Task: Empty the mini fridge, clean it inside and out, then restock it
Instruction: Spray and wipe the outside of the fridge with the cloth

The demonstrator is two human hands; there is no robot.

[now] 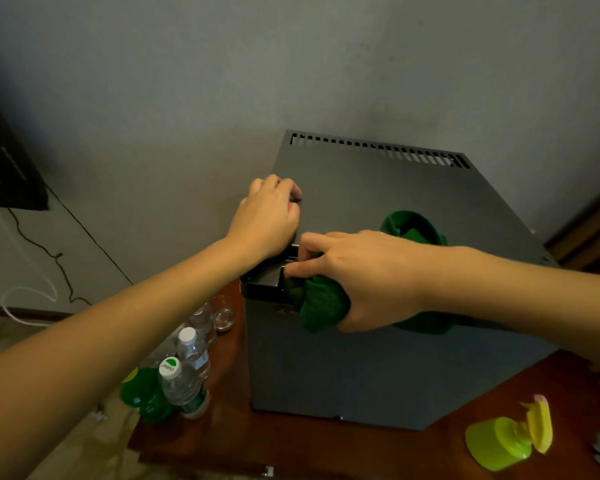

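Right hand [371, 271] gripped green cloth [321, 306] at front-left top corner of mini fridge [378, 372]; left hand [267, 220], curled grip, held top edge just behind.

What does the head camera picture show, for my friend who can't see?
A person's right hand grips a green cloth at the top front edge of a grey mini fridge while the left hand rests on its top. Water bottles stand left of it on the wooden table; a yellow-green bottle lies front right.
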